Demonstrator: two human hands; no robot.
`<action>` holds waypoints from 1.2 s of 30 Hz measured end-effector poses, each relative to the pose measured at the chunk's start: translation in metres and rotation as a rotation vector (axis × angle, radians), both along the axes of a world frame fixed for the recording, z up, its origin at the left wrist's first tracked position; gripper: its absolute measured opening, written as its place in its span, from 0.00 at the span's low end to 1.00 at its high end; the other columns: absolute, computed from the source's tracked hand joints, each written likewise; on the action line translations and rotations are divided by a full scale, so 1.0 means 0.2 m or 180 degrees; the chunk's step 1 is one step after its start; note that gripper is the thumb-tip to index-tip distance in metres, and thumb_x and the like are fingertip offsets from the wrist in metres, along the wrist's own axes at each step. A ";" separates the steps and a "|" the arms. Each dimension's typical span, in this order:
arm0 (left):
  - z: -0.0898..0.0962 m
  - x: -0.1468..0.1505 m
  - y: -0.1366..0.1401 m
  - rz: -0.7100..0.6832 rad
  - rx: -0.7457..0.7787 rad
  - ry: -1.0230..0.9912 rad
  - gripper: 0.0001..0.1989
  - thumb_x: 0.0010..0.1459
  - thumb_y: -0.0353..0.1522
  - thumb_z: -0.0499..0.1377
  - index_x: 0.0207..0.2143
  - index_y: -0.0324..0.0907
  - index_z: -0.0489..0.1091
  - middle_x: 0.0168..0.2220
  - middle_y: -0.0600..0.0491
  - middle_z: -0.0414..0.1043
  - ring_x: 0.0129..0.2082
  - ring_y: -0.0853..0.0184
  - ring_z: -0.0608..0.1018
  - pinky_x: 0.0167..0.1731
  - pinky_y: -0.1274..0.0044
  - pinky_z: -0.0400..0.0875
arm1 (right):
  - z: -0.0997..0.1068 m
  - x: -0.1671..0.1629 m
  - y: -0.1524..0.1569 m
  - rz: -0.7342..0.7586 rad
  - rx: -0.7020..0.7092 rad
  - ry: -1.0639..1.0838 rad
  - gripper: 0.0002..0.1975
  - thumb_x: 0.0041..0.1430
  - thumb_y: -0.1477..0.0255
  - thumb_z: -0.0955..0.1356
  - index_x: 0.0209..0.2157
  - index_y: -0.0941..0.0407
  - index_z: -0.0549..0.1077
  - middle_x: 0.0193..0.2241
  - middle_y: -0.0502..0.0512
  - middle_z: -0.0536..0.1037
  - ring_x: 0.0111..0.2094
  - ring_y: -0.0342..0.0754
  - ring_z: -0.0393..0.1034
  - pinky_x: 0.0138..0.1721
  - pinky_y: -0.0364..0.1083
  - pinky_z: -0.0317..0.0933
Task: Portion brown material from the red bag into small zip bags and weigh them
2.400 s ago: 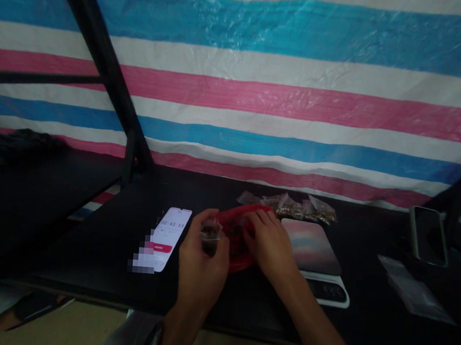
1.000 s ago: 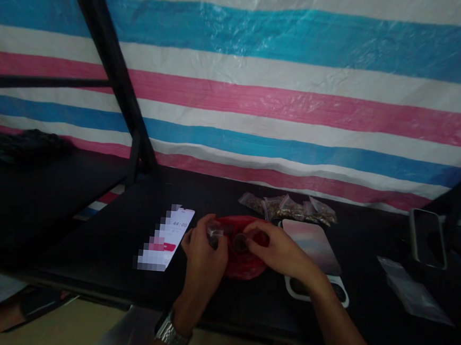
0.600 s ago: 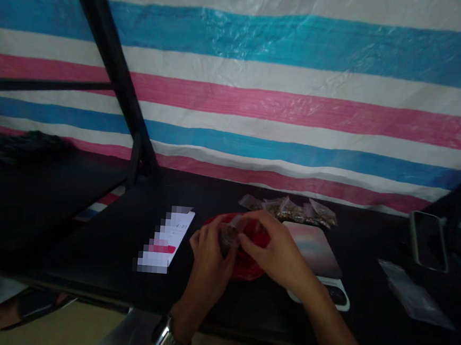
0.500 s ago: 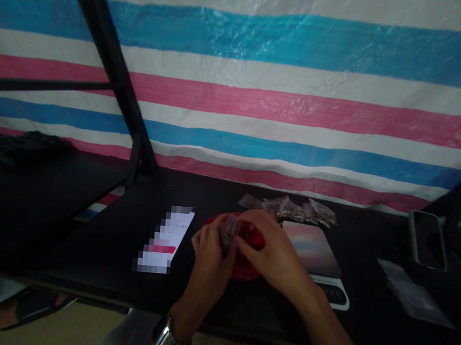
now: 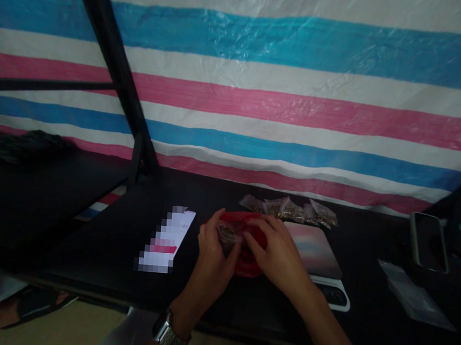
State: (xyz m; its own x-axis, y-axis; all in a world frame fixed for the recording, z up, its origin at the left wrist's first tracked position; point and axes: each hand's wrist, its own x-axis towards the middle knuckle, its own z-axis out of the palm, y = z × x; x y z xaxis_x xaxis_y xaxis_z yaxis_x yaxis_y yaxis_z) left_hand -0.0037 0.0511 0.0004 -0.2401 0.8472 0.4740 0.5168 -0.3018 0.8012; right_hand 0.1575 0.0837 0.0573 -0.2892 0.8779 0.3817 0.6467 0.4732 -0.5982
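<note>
A small clear plastic bag (image 5: 227, 235) with something dark at its bottom is held in my left hand (image 5: 214, 251), with fingers and thumb curled around it. At the bag's right edge, the thumb and fingertips of my right hand (image 5: 276, 250) are pinched together on the plastic. Both hands are over a red plastic bag (image 5: 246, 270), which lies spread on the black table (image 5: 101, 242). What the red bag holds is mostly hidden by my fingers. A small digital scale (image 5: 312, 248) with a shiny plate sits just right of my right hand.
Several filled zip bags (image 5: 291, 209) lie in a row behind the red bag. Left of my hands is a lit phone (image 5: 169, 239). At the right are flat clear bags (image 5: 416, 296) and a dark-screened phone (image 5: 428, 241). A black post (image 5: 118, 73) slants up at the left.
The small bag's top has come down and its mouth looks wider now. My right fingers have shifted slightly to the right, and my left fingers have spread a little around the bag.
</note>
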 end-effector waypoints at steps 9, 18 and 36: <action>0.07 0.02 -0.05 -0.0548 0.0003 -0.0710 0.35 0.63 0.30 0.57 0.70 0.46 0.51 0.63 0.43 0.65 0.63 0.56 0.72 0.65 0.59 0.67 | 0.04 -0.04 -0.04 0.0090 -0.0368 0.1359 0.06 0.64 0.68 0.71 0.36 0.52 0.81 0.33 0.52 0.83 0.35 0.49 0.76 0.39 0.46 0.67; 0.14 0.02 0.01 -0.0572 -0.0375 -0.1516 0.18 0.66 0.42 0.57 0.50 0.44 0.79 0.51 0.47 0.83 0.53 0.57 0.82 0.57 0.65 0.76 | 0.04 -0.03 -0.04 0.0271 -0.0333 0.1507 0.06 0.62 0.67 0.72 0.32 0.52 0.82 0.33 0.53 0.85 0.38 0.51 0.79 0.45 0.48 0.70; 0.11 0.09 -0.06 -0.0825 -0.2133 -0.2098 0.34 0.52 0.64 0.57 0.34 0.42 0.71 0.12 0.59 0.65 0.10 0.69 0.66 0.11 0.80 0.56 | -0.07 -0.03 -0.01 -0.0193 -0.1029 0.1501 0.06 0.60 0.67 0.70 0.36 0.53 0.78 0.25 0.50 0.80 0.28 0.49 0.76 0.30 0.45 0.66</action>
